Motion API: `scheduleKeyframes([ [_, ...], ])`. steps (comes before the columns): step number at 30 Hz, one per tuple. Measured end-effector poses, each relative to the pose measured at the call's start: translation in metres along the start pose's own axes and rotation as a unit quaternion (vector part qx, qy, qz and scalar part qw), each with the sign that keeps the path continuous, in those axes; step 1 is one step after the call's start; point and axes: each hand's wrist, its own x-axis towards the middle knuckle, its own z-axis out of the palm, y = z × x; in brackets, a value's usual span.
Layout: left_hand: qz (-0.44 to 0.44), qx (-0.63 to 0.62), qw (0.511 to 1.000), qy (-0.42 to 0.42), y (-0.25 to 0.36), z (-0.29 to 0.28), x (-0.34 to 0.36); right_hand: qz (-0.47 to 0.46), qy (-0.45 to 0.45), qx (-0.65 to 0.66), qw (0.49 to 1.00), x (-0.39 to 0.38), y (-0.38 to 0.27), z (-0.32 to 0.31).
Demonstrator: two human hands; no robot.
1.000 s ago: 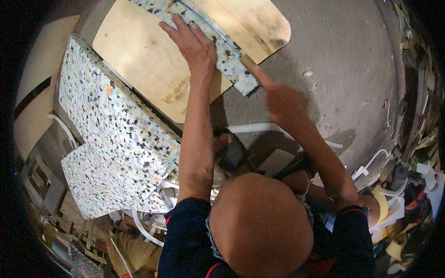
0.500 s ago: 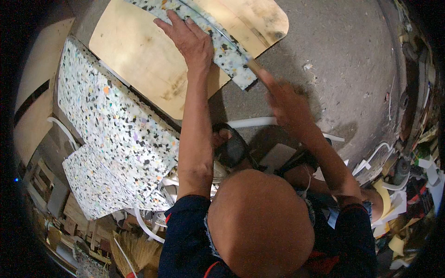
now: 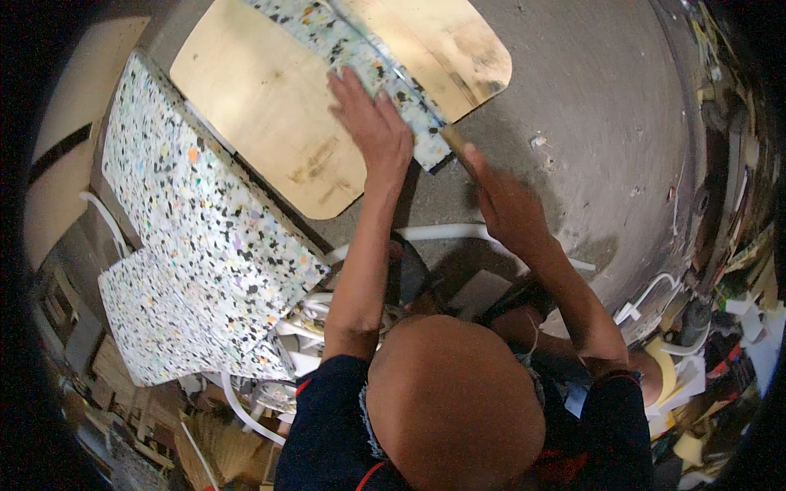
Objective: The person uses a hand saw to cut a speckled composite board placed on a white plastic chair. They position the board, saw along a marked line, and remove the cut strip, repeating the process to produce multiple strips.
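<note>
A long strip of speckled bonded foam (image 3: 307, 29) lies slantwise over a pale wooden board (image 3: 246, 106). My left hand (image 3: 372, 127) rests on the strip near its close end, palm down with the fingers stretched out. A long, thin-bladed knife (image 3: 456, 139) with a wooden handle is in my right hand (image 3: 509, 200), the fingers wrapped round the handle. Its blade runs along the right side of the foam strip, pointing away from me. The far end of the blade is hard to make out.
Large speckled foam slabs (image 3: 205, 196) lie to the left of the board. A white tube (image 3: 446, 232) crosses the concrete floor (image 3: 598, 90) close to my feet. Scraps and offcuts (image 3: 737, 327) pile up at the right edge. A straw broom (image 3: 233, 446) lies at the lower left.
My left hand has slid nearer and to the right along the foam strip. My right hand has shifted slightly nearer, still gripping the knife.
</note>
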Motion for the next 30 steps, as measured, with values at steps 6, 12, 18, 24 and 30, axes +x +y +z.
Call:
scheduleKeyframes([
  [6, 0.037, -0.104, 0.991, 0.073, -0.009, 0.009, 0.067, -0.174, 0.19, 0.004, 0.966, 0.07, -0.023, -0.011],
  [12, 0.038, 0.021, 0.999, -0.002, -0.008, 0.017, 0.07, -0.202, 0.189, -0.001, 0.961, 0.074, -0.024, -0.015],
  [18, 0.077, 0.009, 0.996, 0.05, -0.021, 0.031, 0.064, -0.036, 0.049, -0.022, 0.998, 0.016, -0.011, -0.022],
  [24, 0.083, 0.017, 0.995, 0.048, -0.016, 0.027, 0.065, 0.006, 0.025, -0.008, 1.0, 0.02, -0.024, -0.025],
  [30, 0.089, 0.019, 0.995, 0.042, -0.022, 0.029, 0.066, 0.031, -0.005, -0.064, 0.997, 0.047, -0.026, -0.022],
])
